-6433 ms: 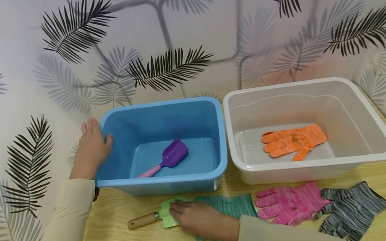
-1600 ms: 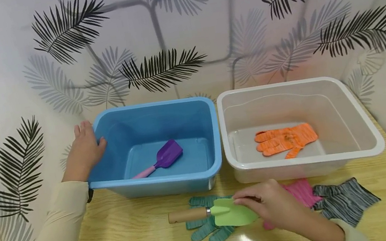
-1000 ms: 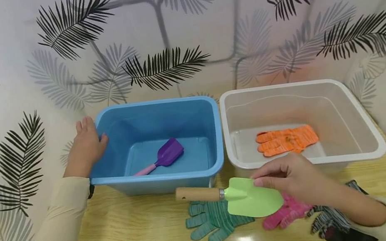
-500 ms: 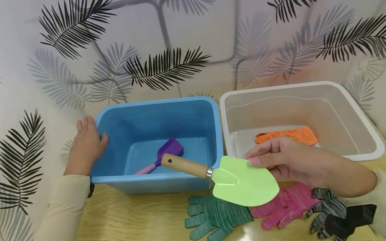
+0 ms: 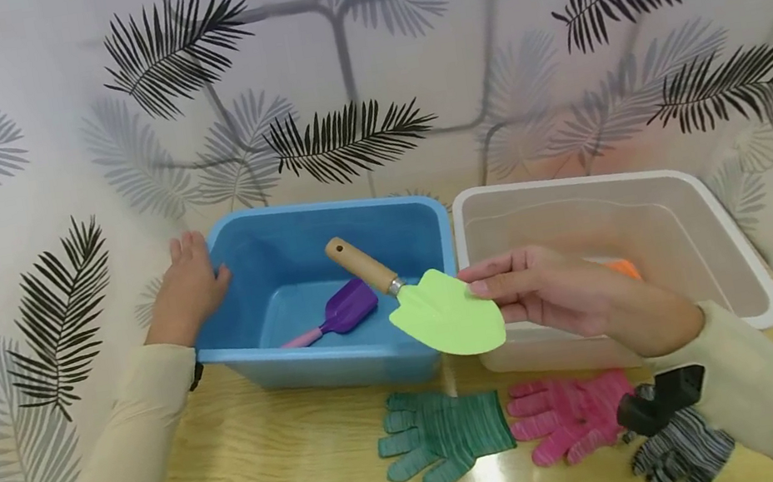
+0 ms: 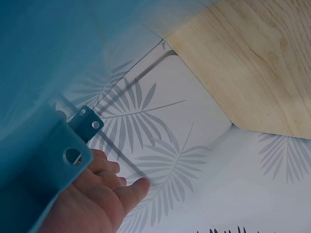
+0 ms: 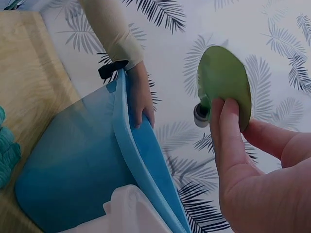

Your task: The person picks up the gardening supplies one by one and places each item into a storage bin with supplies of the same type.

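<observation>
My right hand [image 5: 554,290] pinches the light green blade of a garden trowel [image 5: 447,311] between thumb and fingers. Its wooden handle points up and left, over the blue tub [image 5: 344,353]. In the right wrist view the trowel [image 7: 224,73] appears nearly edge-on above the fingertips. My left hand [image 5: 185,290] rests on the blue tub's left rim, fingers fairly straight. Inside that tub lies a purple toy shovel [image 5: 351,305] with a pink handle. The translucent white tub [image 5: 688,180] beside it contains an orange glove [image 5: 624,268], mostly hidden behind my right hand.
On the wooden table [image 5: 265,479], a green glove [image 5: 455,432], a pink glove [image 5: 573,414] and a grey-black glove [image 5: 685,446] lie in a row before the tubs. My right forearm partly covers the grey-black one. A leaf-patterned cloth [image 5: 365,59] hangs behind.
Taken from the table near the green glove, the trowel has risen and moved up-left toward the blue tub, its handle swinging upward. My left hand has stayed on the rim.
</observation>
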Demonstrator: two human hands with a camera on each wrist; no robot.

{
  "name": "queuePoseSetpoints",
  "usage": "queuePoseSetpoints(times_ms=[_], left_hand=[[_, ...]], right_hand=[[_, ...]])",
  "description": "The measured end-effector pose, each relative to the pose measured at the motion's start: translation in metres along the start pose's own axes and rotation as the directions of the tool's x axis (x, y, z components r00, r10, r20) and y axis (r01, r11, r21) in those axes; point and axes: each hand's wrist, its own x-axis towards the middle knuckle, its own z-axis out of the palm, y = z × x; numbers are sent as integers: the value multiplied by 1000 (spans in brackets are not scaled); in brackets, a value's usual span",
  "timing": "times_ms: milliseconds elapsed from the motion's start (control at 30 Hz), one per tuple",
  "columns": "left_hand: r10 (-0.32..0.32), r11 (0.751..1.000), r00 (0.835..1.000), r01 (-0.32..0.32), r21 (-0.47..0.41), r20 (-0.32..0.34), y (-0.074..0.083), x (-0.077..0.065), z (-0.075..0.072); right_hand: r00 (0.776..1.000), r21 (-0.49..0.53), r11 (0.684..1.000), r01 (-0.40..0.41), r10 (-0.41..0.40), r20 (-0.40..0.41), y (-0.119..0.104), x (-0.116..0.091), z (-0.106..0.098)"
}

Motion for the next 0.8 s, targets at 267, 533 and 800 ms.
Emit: queuePoseSetpoints(times_ms=[267,533,800], left_hand=[[-4,1000,1000,4,21,-7,-3,-3,-1],[25,999,1000,-24,39,-12,-1,0,2],[22,999,999,-21,38,-25,2,1,1]], right_hand=[[995,-68,998,-12,5,-102,-8,42,5],[981,-91,994,-57,39,-191,-10,74,5],[980,-113,993,-40,17,-197,-10,101,16]])
